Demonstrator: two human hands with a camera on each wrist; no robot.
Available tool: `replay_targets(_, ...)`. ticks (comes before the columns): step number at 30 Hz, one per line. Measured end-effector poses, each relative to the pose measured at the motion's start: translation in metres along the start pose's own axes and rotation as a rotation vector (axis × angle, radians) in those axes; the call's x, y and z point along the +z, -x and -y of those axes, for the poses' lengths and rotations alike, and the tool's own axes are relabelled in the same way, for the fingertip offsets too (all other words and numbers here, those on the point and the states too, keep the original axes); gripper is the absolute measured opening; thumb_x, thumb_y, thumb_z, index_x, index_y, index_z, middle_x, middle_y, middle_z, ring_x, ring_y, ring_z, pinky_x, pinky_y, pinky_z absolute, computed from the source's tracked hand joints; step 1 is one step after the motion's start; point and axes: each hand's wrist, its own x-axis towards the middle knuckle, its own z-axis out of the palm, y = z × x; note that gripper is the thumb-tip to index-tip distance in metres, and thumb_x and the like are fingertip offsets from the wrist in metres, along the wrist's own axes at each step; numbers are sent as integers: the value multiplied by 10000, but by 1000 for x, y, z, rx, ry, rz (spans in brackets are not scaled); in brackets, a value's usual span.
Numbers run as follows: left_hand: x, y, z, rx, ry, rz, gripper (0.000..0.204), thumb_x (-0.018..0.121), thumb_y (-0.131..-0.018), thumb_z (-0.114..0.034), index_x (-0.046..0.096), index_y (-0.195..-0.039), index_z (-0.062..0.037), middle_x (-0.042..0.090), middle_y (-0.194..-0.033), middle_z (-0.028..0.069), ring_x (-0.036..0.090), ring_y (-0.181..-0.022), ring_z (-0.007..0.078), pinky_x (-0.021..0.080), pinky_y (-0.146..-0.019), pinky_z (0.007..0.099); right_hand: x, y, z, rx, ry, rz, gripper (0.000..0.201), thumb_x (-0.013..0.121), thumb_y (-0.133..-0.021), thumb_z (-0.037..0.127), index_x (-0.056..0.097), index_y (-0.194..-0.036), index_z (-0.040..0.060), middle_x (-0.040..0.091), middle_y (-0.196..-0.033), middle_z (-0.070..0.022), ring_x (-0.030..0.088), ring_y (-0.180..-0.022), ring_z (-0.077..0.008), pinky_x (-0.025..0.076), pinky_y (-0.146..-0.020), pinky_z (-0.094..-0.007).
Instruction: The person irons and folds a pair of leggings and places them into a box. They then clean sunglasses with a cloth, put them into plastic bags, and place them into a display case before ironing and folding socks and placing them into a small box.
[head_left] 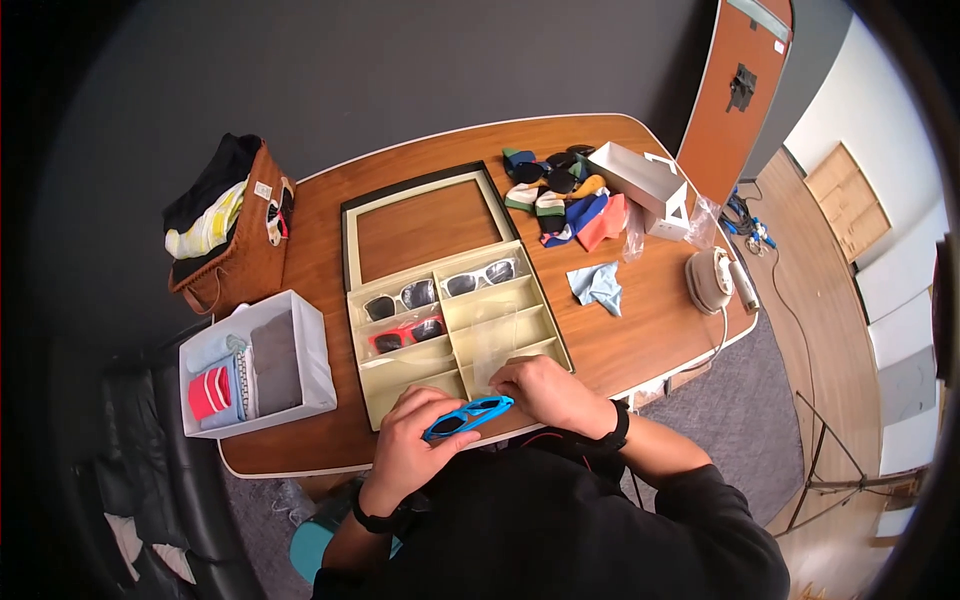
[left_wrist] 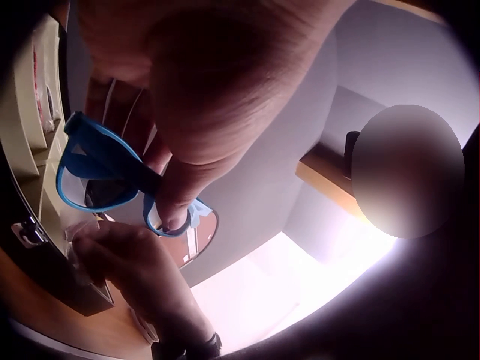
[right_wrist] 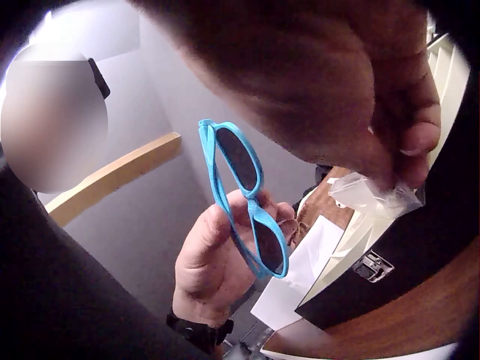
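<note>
My left hand point(head_left: 408, 438) pinches a pair of blue sunglasses point(head_left: 468, 416) between thumb and fingers, close to the table's front edge. In the right wrist view the dark lenses and folded temples of the sunglasses point(right_wrist: 255, 210) show. My right hand point(head_left: 555, 392) pinches a crumpled clear plastic bag point(right_wrist: 371, 196), just right of the sunglasses. Both hands are over the near edge of a case point(head_left: 365, 405) with cream compartments and a raised frame lid. White-framed sunglasses point(head_left: 400, 298), another white pair point(head_left: 482, 277) and a red pair point(head_left: 408, 335) lie in its compartments.
Left of the case stand a white bin point(head_left: 318, 370) of folded clothes and a brown basket point(head_left: 255, 245). At the back right are piled sunglasses and pouches point(head_left: 555, 195), a white box point(head_left: 640, 180), a light-blue cloth point(head_left: 597, 288) and a corded beige appliance point(head_left: 708, 280).
</note>
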Motion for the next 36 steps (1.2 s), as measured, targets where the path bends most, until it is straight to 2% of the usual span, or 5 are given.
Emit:
replay_targets(7,-4,-2,2,2,-20,13,434,976,-730,-132,745,-1065,18,724,-1031,120,707,-965,284,571,-826,369,-3,1,6,74,-59,30,128,747,-846,5,778,-971,9,755,-891,-216,744,-853,-412,601,-782,-450)
replay_targets(13,-6,-10,-6,50,-24,43,427,971,-738,-129,753,-1075,18,719,-1023,127,700,-956,285,569,-828,374,-17,2,22,226,-183,-173,121,853,-885,99,772,-865,11,723,-682,-94,709,-617,-164,565,-610,-325)
replay_targets(19,3,-16,-3,92,18,104,433,962,-746,-123,751,-1098,14,705,-1003,121,682,-930,283,553,-828,372,-18,-3,33,294,-261,-192,203,856,-923,135,744,-868,-24,709,-675,-74,681,-620,-109,549,-607,-292)
replay_targets(27,-1,-16,3,43,59,136,407,950,-777,-183,760,-1093,-11,703,-1015,103,680,-966,307,555,-870,399,-5,-6,8,246,-928,125,146,688,-1063,62,777,-1103,-47,797,-1004,-58,720,-919,-82,592,-838,-266)
replay_targets(36,-9,-15,9,38,162,193,445,965,-762,-129,754,-1127,13,721,-1064,117,688,-997,267,547,-893,363,-24,-10,11,141,-830,303,202,663,-1071,36,753,-1219,-67,796,-1054,-64,701,-975,-85,576,-901,-269)
